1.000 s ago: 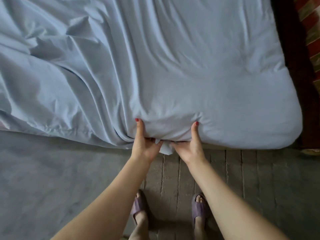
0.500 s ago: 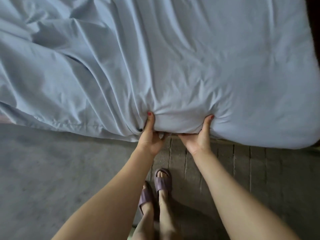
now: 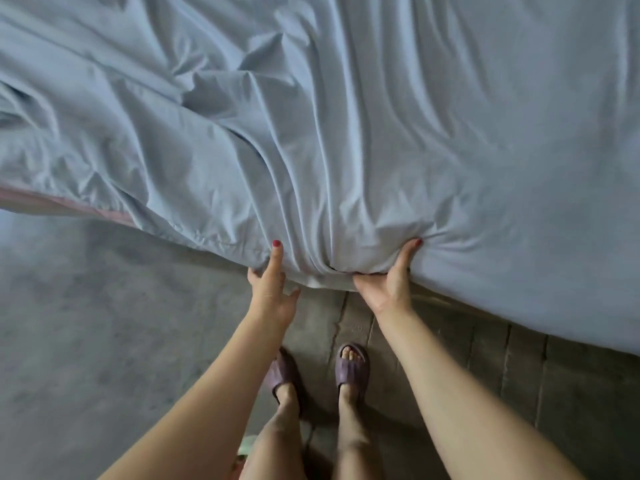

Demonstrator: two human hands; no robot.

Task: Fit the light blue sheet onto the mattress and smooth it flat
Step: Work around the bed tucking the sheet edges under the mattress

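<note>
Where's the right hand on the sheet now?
Head view, lower centre: the right hand grips the light blue sheet at the mattress's near edge, right of the left hand.

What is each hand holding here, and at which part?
Both hands hold the sheet at its near edge along the bed's side: left hand beside the bunched folds, right hand just right of them.

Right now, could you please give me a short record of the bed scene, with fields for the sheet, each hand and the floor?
sheet: light blue sheet, heavily wrinkled, folds running toward the near edge
mattress: pink strip showing under the sheet at far left
left hand: at the sheet's hem, thumb up on the fabric
right hand: grips bunched fabric at the edge, fingers tucked beneath
feet: purple slippers
floor: grey, planked on the right
</note>
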